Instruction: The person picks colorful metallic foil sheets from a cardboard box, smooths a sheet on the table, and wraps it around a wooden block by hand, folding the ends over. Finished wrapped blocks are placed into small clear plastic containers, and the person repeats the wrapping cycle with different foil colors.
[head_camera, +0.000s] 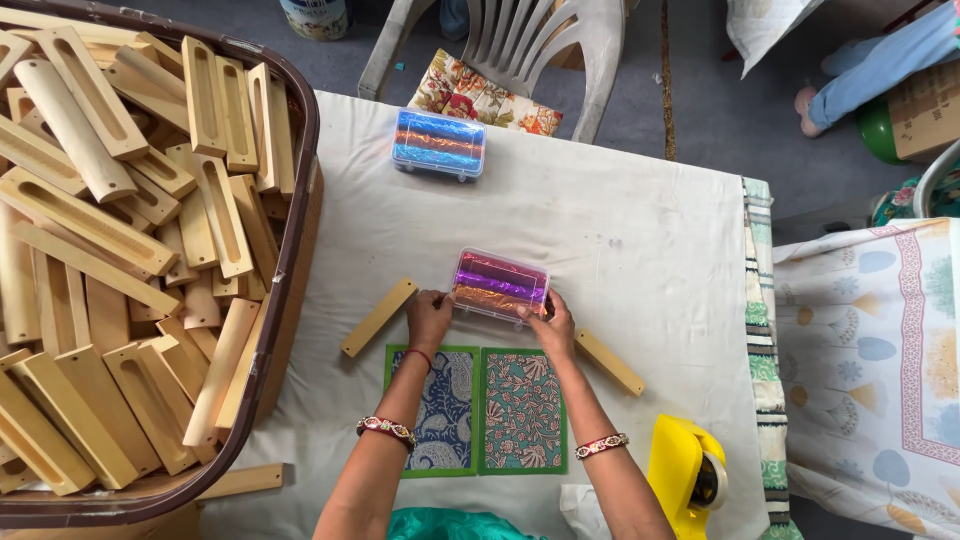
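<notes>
Both hands rest on the near edge of a clear plastic box (499, 284) lying mid-table on the white-clothed table (640, 230): the left hand (428, 316) fingers its left corner, the right hand (552, 325) its right, each grip lightly closed on the box. Steady, even pressure at both corners would likely keep it from skidding. Inside lie shiny foil rolls in pink, purple and orange. A second clear box (438, 144) farther off holds blue and orange rolls; the big tub (290, 240) is heaped with slotted wooden blocks.

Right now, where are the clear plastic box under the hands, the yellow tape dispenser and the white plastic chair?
clear plastic box (500, 285), head view, lid centre
yellow tape dispenser (678, 462), head view, yellow body
white plastic chair (520, 35), head view, slatted seat
</notes>
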